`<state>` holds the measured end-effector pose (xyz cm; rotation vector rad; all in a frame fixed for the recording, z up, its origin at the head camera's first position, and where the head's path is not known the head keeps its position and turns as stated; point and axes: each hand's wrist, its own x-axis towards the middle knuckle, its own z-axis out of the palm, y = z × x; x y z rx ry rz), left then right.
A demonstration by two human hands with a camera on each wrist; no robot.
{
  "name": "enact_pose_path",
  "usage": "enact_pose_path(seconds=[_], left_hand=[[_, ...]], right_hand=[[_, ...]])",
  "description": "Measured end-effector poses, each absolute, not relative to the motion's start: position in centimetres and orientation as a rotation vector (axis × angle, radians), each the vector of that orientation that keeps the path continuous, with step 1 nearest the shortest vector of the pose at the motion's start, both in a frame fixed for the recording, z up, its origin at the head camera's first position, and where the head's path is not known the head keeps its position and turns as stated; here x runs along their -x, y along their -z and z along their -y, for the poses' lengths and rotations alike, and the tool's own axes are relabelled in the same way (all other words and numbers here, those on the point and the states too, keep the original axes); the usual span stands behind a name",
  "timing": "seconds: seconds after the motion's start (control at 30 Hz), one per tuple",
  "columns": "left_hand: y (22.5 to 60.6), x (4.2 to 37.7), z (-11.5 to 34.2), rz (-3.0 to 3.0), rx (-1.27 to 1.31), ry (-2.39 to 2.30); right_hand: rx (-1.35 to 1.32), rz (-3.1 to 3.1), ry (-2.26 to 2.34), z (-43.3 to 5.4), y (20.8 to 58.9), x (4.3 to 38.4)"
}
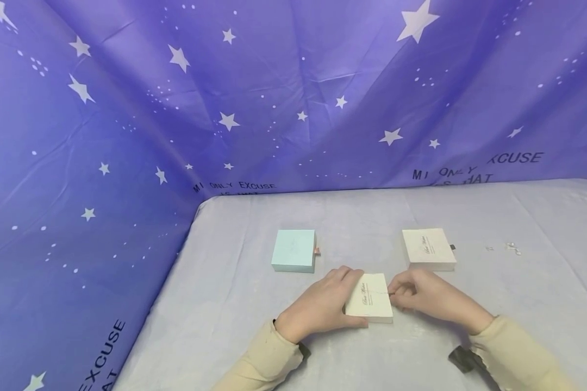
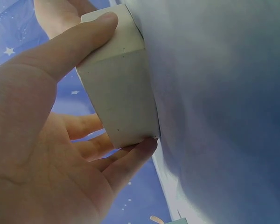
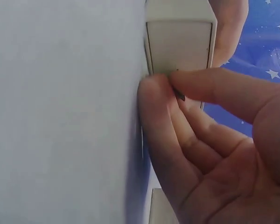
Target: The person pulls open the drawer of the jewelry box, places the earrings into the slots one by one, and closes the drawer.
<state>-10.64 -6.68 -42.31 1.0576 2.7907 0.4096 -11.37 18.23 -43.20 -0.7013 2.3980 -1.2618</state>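
Starry backdrop [image 1: 269,70], left grip [image 1: 323,304] round box [image 1: 379,304], right grip [image 1: 423,294] tight on tab [image 3: 180,96], lettering [image 1: 364,296] head-view only

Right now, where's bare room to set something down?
Free: grey cloth between the teal box and the far cream box; also from the teal box to the cloth's left edge. Crowded: around the near cream box, held by the left grip, its tab pinched by the right grip. Small pieces lie right of the far cream box.

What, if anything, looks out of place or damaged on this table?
The small pieces look odd: they lie loose on the cloth, right of the farther white box, outside any box. I see no spill or damage.
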Motion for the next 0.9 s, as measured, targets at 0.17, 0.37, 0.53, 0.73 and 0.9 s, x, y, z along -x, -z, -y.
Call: enact_pose_path(seconds=[0.17, 0.37, 0.53, 0.73, 0.9], left_hand=[[42.3, 10.6, 6.6, -2.790, -1.052, -0.411], [42.4, 10.5, 6.7, -2.779, -1.041, -0.431], [42.3, 10.6, 6.7, -2.781, -1.043, -0.440], [42.4, 10.7, 6.7, -2.782, -1.054, -0.435], [42.3, 10.8, 6.8, -2.779, -1.045, -0.444]], right_hand=[[0.649, -2.367, 1.315, -18.2, 43.5, 11.3], [0.613, -2.283, 1.373, -18.7, 43.7, 11.3], [0.566, -2.252, 1.357, -19.6, 43.5, 11.4], [0.599, -2.305, 1.265, -20.6, 43.0, 11.6], [0.592, -2.317, 1.208, -21.4, 42.5, 11.8]])
